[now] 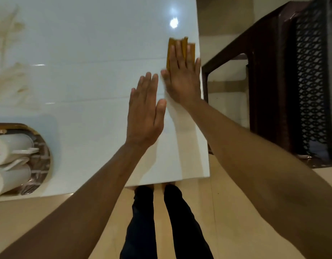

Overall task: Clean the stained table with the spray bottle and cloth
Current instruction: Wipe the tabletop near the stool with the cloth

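Table [86,53] wiping is under way: the right hand [182,79], fingers straight, presses a folded yellow cloth [170,53] flat near the table's right edge. The left hand [145,113] lies open beside it, holding nothing. No spray bottle shows (spraying may be done, one would guess). Brownish stains [13,34] remain at far left, so plenty seems left.

Tabletop [86,53]: glossy, smooth white stone-look surface, reflecting lamps. Cloth [170,51]: mustard fabric, matt. Chair [273,71], right of frame: dark brown moulded plastic, lattice back.
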